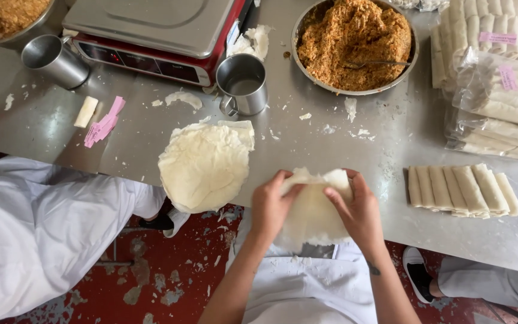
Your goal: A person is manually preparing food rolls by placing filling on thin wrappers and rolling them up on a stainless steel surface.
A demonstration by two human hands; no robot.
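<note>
A thin pale wrapper sheet (pixel 314 211) lies at the near edge of the steel table (pixel 355 138), folded over at its top. My left hand (pixel 271 203) grips its left side and my right hand (pixel 358 207) grips its right side, fingers curled over the folded edge. A stack of round wrapper sheets (pixel 205 165) lies just to the left. A row of several finished rolls (pixel 463 190) lies to the right. A large metal bowl of orange-brown filling (pixel 355 42) with a spoon in it sits at the far side.
A red scale with a steel platform (pixel 157 33) stands at the back left, two metal cups (pixel 242 84) (pixel 52 58) near it. Bagged rolls (pixel 502 102) pile up at the right. Pink paper slips (pixel 104 125) lie left. Another person in white (pixel 37 228) sits at the left.
</note>
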